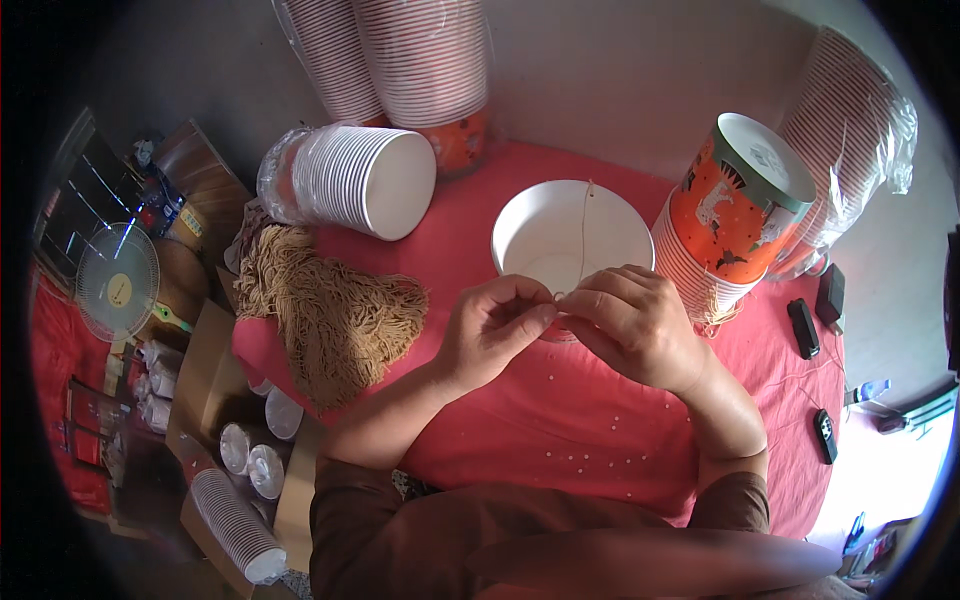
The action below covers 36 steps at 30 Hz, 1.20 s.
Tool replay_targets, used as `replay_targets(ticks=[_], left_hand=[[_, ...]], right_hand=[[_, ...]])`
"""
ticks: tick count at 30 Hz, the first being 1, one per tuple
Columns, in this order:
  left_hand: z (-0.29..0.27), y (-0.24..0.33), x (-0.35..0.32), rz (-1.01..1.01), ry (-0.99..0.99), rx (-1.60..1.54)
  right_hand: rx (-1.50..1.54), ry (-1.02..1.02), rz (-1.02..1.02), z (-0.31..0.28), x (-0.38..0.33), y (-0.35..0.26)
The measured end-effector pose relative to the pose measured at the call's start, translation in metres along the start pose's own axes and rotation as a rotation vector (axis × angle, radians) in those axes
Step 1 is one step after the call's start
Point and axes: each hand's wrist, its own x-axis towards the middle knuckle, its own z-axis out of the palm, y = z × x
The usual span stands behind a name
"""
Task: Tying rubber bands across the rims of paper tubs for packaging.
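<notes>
A white paper bucket [572, 232] is seen standing upright on the red tablecloth [560, 420], directly beyond both hands and at the middle of the table. The left hand [492, 330] is closed in a pinch, thumb and forefinger pressed together at the near rim of the bucket; the right hand [632, 322] is likewise closed, fingertips curled in to meet those of the left. A thin tan string [584, 228] is held between the two pinches at the rim; it is seen rising from the fingertips across the bucket's open mouth toward the far rim. Which hand bears more of the string cannot be told, as the fingertips overlap. To the left of the left hand, a loose heap of tan cords [335, 305] is spread on the cloth, near but apart from the hand. Behind the heap, a sleeve of white buckets [355, 180] is laid on its side, open mouth turned toward the centre. At the right, just beside the bucket in hand, a tilted stack of orange printed buckets [735, 215] is noted, base upward. Taller wrapped stacks [415, 65] are stood against the back wall, and another wrapped stack [850, 130] at the far right. Small black devices [803, 327] lie on the cloth at the right edge. A small fan [118, 282] is seen below the table at the left.
</notes>
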Motion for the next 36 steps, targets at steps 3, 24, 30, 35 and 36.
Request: replay_targets(ticks=[3, 24, 30, 35, 36], left_hand=[[0.0, 0.0, 0.001, 0.0, -0.001, -0.029], [0.0, 0.004, 0.001, 0.094, 0.063, 0.369], [-0.004, 0.008, 0.006, 0.131, 0.061, 0.379], [-0.009, 0.001, 0.006, 0.057, 0.088, 0.265], [-0.01, 0.0, 0.005, 0.056, 0.089, 0.265]], right_hand=[[-0.02, -0.003, -0.007, 0.0, 0.0, 0.002], [-0.044, -0.011, 0.014, -0.015, 0.006, -0.001], [-0.033, 0.036, 0.044, -0.014, 0.007, 0.006], [-0.008, -0.02, 0.098, -0.016, 0.007, 0.003], [-0.007, -0.021, 0.099, -0.015, 0.007, 0.003]])
